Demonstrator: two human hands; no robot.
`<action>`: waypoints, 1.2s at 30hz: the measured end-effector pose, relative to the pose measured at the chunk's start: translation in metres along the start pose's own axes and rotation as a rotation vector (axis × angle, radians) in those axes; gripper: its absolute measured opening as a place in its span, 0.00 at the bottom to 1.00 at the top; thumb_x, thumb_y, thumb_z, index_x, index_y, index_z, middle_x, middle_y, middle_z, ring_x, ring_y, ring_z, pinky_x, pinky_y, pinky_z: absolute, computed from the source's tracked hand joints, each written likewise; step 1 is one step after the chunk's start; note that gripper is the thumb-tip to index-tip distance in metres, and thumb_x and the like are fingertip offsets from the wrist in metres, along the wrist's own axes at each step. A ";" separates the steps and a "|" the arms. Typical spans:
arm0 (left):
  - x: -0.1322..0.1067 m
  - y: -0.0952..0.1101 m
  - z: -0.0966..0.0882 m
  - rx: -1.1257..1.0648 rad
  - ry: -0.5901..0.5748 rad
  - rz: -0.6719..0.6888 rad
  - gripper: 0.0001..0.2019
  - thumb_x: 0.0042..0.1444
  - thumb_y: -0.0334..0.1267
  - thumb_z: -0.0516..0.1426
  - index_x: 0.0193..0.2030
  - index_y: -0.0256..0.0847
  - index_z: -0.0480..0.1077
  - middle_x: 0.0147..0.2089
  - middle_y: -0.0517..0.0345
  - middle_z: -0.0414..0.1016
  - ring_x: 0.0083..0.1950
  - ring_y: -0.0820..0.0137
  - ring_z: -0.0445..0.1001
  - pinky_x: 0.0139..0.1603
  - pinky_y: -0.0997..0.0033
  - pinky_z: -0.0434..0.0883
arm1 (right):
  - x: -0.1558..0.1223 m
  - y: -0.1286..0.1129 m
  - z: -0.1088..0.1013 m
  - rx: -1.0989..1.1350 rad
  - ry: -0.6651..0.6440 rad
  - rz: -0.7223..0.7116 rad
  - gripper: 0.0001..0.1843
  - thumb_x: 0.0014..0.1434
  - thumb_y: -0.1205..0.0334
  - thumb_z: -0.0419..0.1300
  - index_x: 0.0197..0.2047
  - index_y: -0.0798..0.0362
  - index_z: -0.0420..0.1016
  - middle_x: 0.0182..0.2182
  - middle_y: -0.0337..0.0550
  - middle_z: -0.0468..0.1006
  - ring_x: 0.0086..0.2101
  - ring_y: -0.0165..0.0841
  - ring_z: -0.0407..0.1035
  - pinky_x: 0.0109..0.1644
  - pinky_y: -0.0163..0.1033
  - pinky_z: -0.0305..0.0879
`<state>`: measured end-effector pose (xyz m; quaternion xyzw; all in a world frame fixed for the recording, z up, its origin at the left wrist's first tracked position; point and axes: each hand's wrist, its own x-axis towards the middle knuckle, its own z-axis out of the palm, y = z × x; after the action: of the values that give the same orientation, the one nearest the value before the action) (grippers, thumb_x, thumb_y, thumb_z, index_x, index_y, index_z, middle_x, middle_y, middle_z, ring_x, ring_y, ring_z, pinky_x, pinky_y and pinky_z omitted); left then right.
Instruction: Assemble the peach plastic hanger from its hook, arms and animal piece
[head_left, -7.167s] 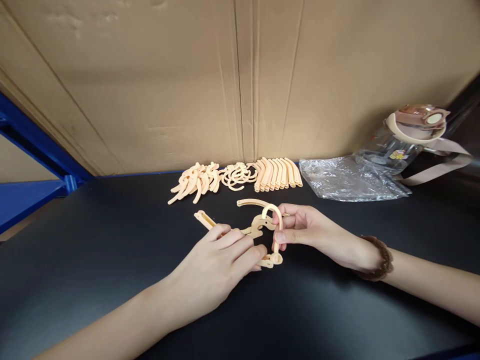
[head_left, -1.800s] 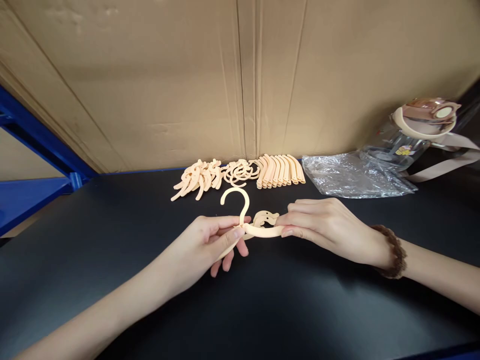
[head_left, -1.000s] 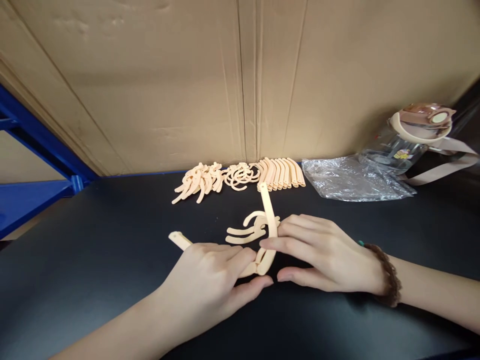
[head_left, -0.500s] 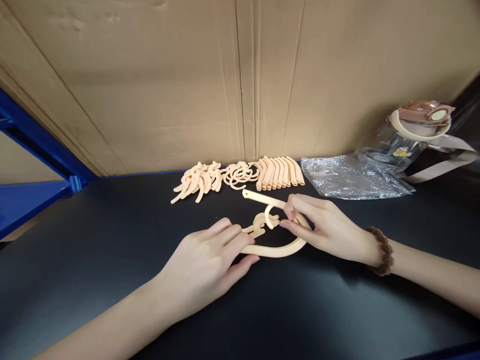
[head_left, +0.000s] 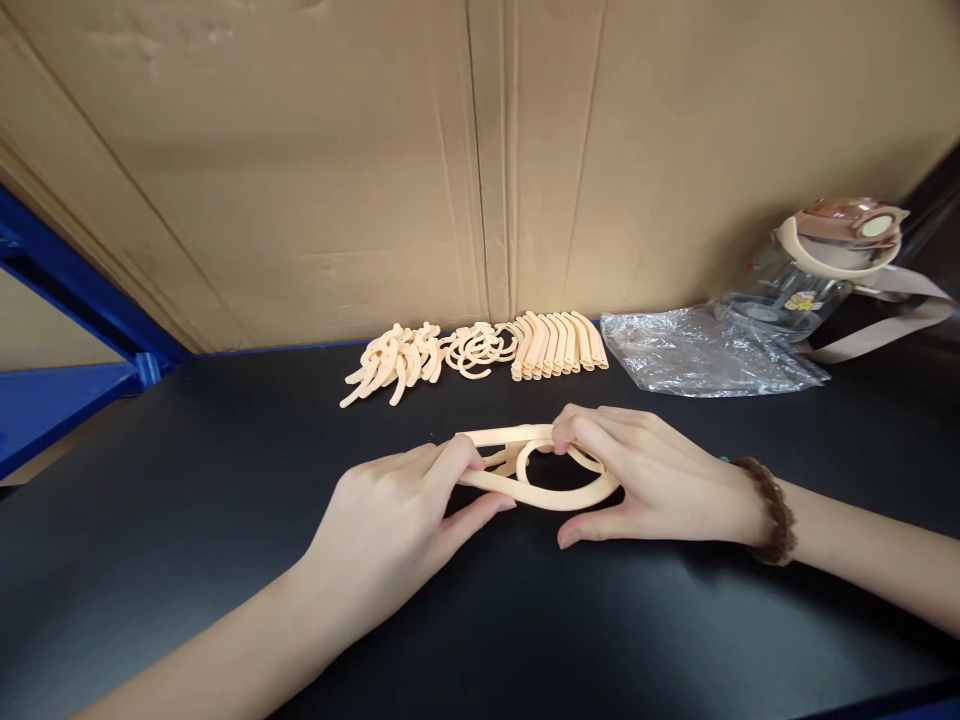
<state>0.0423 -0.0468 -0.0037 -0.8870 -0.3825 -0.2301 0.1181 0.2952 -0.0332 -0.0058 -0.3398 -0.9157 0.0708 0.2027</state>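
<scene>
A beige plastic folding hanger (head_left: 551, 497) lies between my hands just above the black tabletop, its curved front arm bowed toward me and a straighter rear arm (head_left: 504, 436) behind. A C-shaped hook (head_left: 523, 462) shows in the gap between the arms. My left hand (head_left: 397, 515) pinches the left end, thumb below and fingers over the top. On the right end, my right hand (head_left: 637, 465) curls its fingers over the rear arm, its thumb apart below the front arm. The joint at the right is hidden by that hand.
Along the cardboard wall (head_left: 315, 180) lie a heap of short curved pieces (head_left: 394, 360), a pile of C-shaped hooks (head_left: 478, 348) and a row of hanger arms (head_left: 559, 345). To the right are a clear plastic bag (head_left: 712, 350) and a strapped bottle (head_left: 810, 270). A blue frame (head_left: 90, 300) stands left.
The rear arm has swung down and left to lie alongside the front arm, its free end now at my left fingers. My right thumb has moved down, away from the hook.
</scene>
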 end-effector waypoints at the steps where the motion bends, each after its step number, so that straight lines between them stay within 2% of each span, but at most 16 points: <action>1: 0.000 0.000 0.000 0.007 0.004 0.005 0.12 0.65 0.47 0.52 0.36 0.42 0.65 0.25 0.66 0.72 0.23 0.74 0.72 0.21 0.77 0.60 | 0.000 -0.002 0.000 -0.008 -0.001 0.006 0.25 0.54 0.46 0.67 0.42 0.50 0.59 0.39 0.38 0.71 0.31 0.31 0.67 0.35 0.37 0.62; 5: 0.000 -0.001 0.000 0.032 0.035 0.012 0.14 0.65 0.49 0.51 0.36 0.41 0.64 0.26 0.65 0.72 0.23 0.74 0.73 0.21 0.77 0.60 | -0.001 -0.007 0.000 0.079 0.007 0.073 0.22 0.57 0.55 0.65 0.48 0.50 0.58 0.43 0.40 0.73 0.37 0.33 0.70 0.39 0.38 0.65; 8: 0.001 -0.003 0.001 0.051 0.045 -0.023 0.17 0.65 0.51 0.50 0.47 0.38 0.64 0.29 0.64 0.73 0.24 0.73 0.73 0.22 0.76 0.63 | 0.000 -0.001 -0.001 0.166 0.035 0.161 0.31 0.57 0.59 0.64 0.59 0.48 0.55 0.49 0.41 0.72 0.44 0.34 0.71 0.46 0.38 0.68; 10: 0.002 -0.005 0.002 0.055 0.041 -0.060 0.21 0.65 0.50 0.51 0.56 0.36 0.61 0.32 0.62 0.74 0.25 0.73 0.74 0.22 0.76 0.64 | 0.002 0.008 -0.001 0.222 0.080 0.228 0.36 0.57 0.60 0.64 0.64 0.46 0.51 0.52 0.42 0.71 0.47 0.35 0.70 0.50 0.40 0.68; 12: 0.003 -0.005 0.003 0.052 0.044 -0.068 0.20 0.65 0.46 0.51 0.57 0.36 0.60 0.35 0.60 0.75 0.31 0.71 0.76 0.23 0.75 0.66 | 0.003 0.018 0.000 0.292 0.117 0.275 0.35 0.58 0.58 0.63 0.64 0.46 0.53 0.55 0.43 0.69 0.50 0.36 0.69 0.53 0.41 0.68; 14: 0.004 -0.005 0.005 0.031 0.015 -0.021 0.15 0.65 0.42 0.52 0.54 0.37 0.64 0.41 0.56 0.76 0.40 0.67 0.77 0.30 0.73 0.71 | 0.005 0.027 0.001 0.333 0.138 0.284 0.31 0.58 0.55 0.63 0.62 0.46 0.57 0.55 0.43 0.68 0.52 0.37 0.68 0.55 0.43 0.67; 16: 0.003 -0.003 0.006 -0.036 -0.059 0.058 0.14 0.64 0.40 0.53 0.54 0.38 0.66 0.50 0.52 0.75 0.51 0.63 0.74 0.43 0.66 0.74 | 0.006 0.032 0.002 0.315 0.157 0.270 0.30 0.58 0.53 0.64 0.61 0.46 0.60 0.55 0.44 0.67 0.53 0.40 0.66 0.57 0.47 0.66; 18: 0.003 -0.001 0.008 -0.108 -0.159 0.129 0.18 0.64 0.41 0.54 0.58 0.38 0.65 0.59 0.49 0.71 0.59 0.59 0.69 0.55 0.58 0.71 | 0.006 0.034 0.002 0.263 0.175 0.253 0.30 0.58 0.51 0.64 0.61 0.46 0.62 0.55 0.46 0.66 0.54 0.42 0.64 0.59 0.51 0.64; 20: 0.002 0.002 0.009 -0.151 -0.231 0.183 0.20 0.64 0.42 0.54 0.60 0.37 0.65 0.62 0.46 0.68 0.63 0.57 0.66 0.61 0.51 0.67 | 0.006 0.033 0.003 0.218 0.184 0.244 0.29 0.58 0.50 0.63 0.61 0.46 0.63 0.54 0.47 0.65 0.55 0.43 0.63 0.59 0.53 0.63; 23: 0.002 0.004 0.007 -0.209 -0.252 0.250 0.16 0.66 0.41 0.52 0.56 0.36 0.69 0.59 0.46 0.71 0.58 0.60 0.71 0.61 0.51 0.66 | 0.005 0.031 0.004 0.197 0.176 0.247 0.30 0.59 0.49 0.62 0.62 0.45 0.62 0.53 0.47 0.65 0.54 0.42 0.64 0.58 0.51 0.65; 27: 0.000 0.010 0.001 -0.285 -0.222 0.330 0.11 0.65 0.36 0.53 0.52 0.38 0.70 0.53 0.52 0.75 0.50 0.65 0.74 0.55 0.60 0.71 | 0.003 0.032 0.009 0.233 0.103 0.244 0.31 0.60 0.49 0.61 0.64 0.44 0.59 0.56 0.47 0.63 0.56 0.41 0.61 0.52 0.46 0.71; 29: -0.001 0.014 -0.002 -0.252 -0.217 0.382 0.13 0.64 0.30 0.52 0.55 0.37 0.68 0.53 0.51 0.75 0.48 0.66 0.74 0.50 0.65 0.73 | 0.002 0.034 0.011 0.206 0.077 0.213 0.32 0.61 0.49 0.61 0.65 0.44 0.58 0.57 0.47 0.63 0.58 0.42 0.59 0.55 0.49 0.68; 32: -0.002 0.021 -0.007 -0.147 -0.194 0.454 0.16 0.64 0.23 0.47 0.56 0.33 0.67 0.51 0.48 0.77 0.45 0.65 0.76 0.45 0.66 0.75 | 0.001 0.035 0.013 0.149 0.048 0.176 0.32 0.61 0.50 0.60 0.65 0.45 0.57 0.57 0.46 0.66 0.58 0.42 0.59 0.61 0.54 0.60; 36: 0.001 0.027 -0.011 -0.088 -0.194 0.482 0.18 0.66 0.23 0.42 0.55 0.33 0.67 0.45 0.50 0.79 0.39 0.67 0.78 0.41 0.68 0.76 | 0.001 0.035 0.014 0.147 0.022 0.191 0.30 0.64 0.50 0.58 0.66 0.46 0.58 0.58 0.46 0.66 0.58 0.41 0.59 0.62 0.52 0.58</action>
<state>0.0590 -0.0689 0.0051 -0.9747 -0.1595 -0.1254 0.0936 0.3090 -0.0058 -0.0278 -0.4106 -0.8691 0.1532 0.2295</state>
